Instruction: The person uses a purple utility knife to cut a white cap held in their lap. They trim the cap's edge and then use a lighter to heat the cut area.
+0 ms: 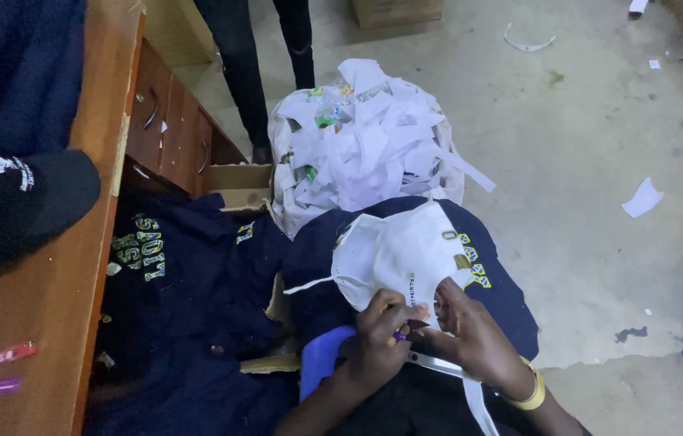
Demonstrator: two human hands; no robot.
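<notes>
A person's left hand (378, 343) and right hand (471, 335) pinch a white paper backing (398, 254), both closed on its lower edge, over a navy shirt (487, 282) draped for support; a sack of paper scraps (358, 149) stands just behind, apparently catching waste.

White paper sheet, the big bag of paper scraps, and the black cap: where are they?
White paper sheet (394, 254), head view, on its flat middle above the hands.
Bag of paper scraps (358, 149), head view, on the heaped white strips.
Black cap (18, 202), head view, on its crown.
</notes>
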